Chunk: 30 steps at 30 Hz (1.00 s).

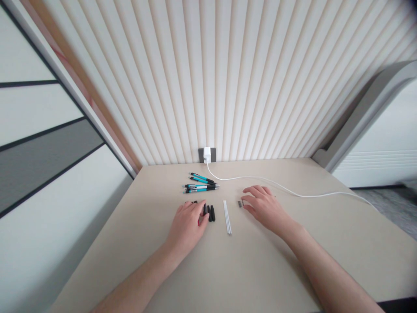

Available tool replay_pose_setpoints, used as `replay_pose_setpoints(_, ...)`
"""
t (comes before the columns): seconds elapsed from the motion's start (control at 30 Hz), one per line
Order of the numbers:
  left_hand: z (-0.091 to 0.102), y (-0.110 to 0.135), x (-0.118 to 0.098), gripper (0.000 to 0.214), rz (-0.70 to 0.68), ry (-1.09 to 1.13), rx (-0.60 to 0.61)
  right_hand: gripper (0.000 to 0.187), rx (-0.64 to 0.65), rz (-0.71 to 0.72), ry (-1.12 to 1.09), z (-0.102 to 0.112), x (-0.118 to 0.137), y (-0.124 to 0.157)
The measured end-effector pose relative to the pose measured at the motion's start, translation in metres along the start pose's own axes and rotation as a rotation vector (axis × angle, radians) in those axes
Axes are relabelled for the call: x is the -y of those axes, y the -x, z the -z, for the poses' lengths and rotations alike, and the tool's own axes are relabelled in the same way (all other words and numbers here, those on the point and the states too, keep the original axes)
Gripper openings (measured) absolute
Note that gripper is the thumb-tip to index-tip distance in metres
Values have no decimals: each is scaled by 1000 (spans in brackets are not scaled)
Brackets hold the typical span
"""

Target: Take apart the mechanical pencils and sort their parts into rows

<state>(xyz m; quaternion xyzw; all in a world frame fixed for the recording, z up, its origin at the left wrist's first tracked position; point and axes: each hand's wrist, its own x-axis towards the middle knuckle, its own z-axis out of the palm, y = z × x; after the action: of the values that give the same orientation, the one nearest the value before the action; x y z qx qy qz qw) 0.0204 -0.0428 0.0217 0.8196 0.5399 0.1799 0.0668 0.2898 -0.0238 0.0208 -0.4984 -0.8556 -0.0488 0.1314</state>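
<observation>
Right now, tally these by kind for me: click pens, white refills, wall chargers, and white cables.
Click pens: 4
White refills: 3
Wall charger: 1
White cable: 1
Total: 9

A ribbed pale wall (224, 78) backs the beige bench (254, 274); white-and-grey panels (48, 154) stand left, and blurred grey floor (402, 204), perhaps carpet, lies right.

Setting: appears a home room; fluted wall (195, 78) across top, white plug-in charger (207, 154) mid-frame, plain table (247, 274) below.
</observation>
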Motion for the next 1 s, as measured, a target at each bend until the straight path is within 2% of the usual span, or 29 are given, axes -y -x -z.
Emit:
replay_pose_setpoints(0.17,0,-1,0,29,16,-37,31,17,26,-12,9,-3,0,0)
replay_pose_setpoints(0.77,-6,1,5,32,-22,12,26,14,45,-39,30,-5,4,-1)
replay_pose_setpoints(1.0,-6,1,4,37,-66,-10,55,15,39,-47,35,-5,5,-1)
